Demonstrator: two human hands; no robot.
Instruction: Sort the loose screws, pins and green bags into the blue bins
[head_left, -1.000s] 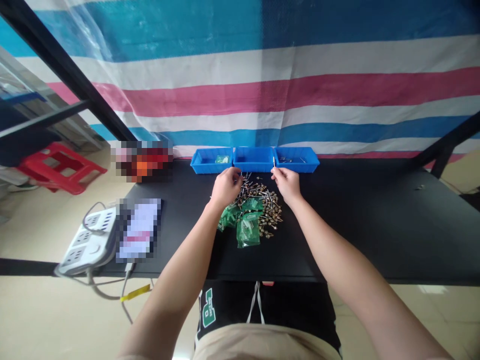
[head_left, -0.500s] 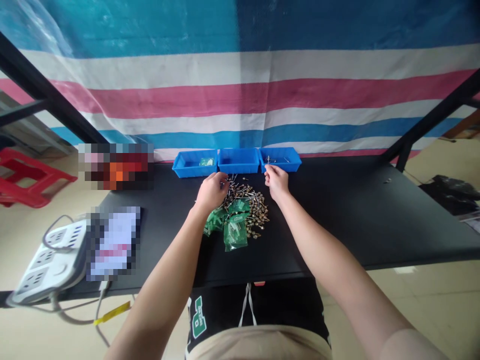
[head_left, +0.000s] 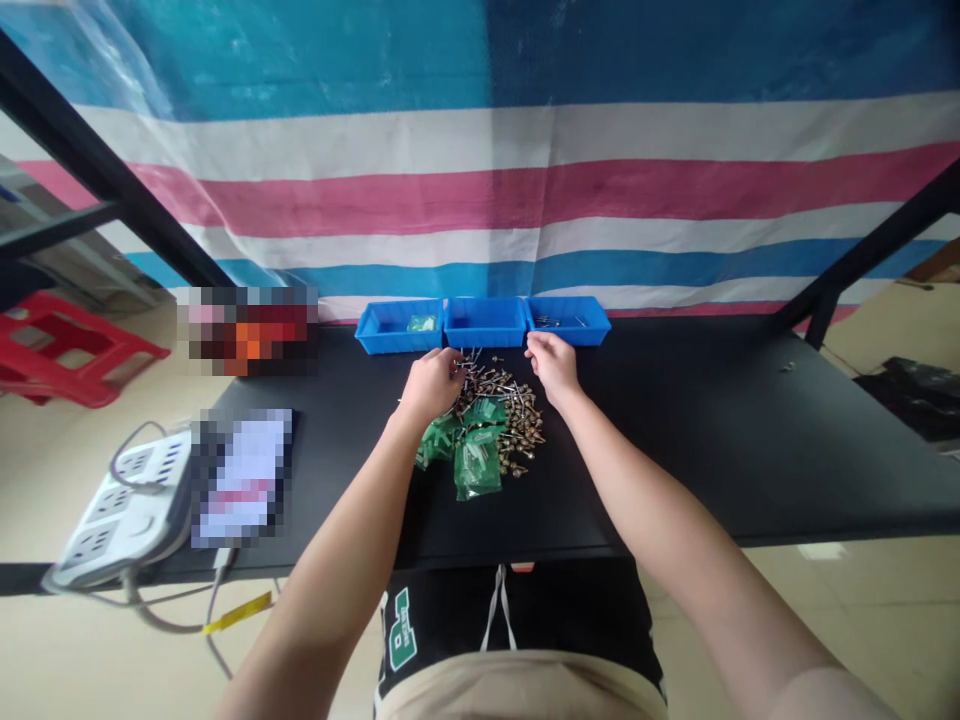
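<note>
My left hand (head_left: 435, 384) rests at the left side of a pile of metal fasteners (head_left: 517, 425) with slim shanks and brownish heads. Its fingers curl together over the pile, and what lies between them is hidden. My right hand (head_left: 553, 366) hovers at the front edge of the right blue bin (head_left: 581, 335), fingers drawn together, with nothing visible in them. Inside that bin lie a few thin metal pieces (head_left: 547, 322). Small green plastic packets (head_left: 478, 470) with pale pieces inside lie against the front left of the pile.
Beside the right bin stand a middle blue bin (head_left: 486, 345) and a left blue bin (head_left: 390, 342) holding a green packet (head_left: 422, 323). A white power strip (head_left: 124, 510) with cables occupies the table's left end. Small bits (head_left: 786, 367) lie far right on the black table (head_left: 705, 430).
The metal piece at my right fingertips over the right bin no longer shows there, and the hand sits slightly lower, nearer me. My left hand stays at the pile. The view has shifted slightly.
</note>
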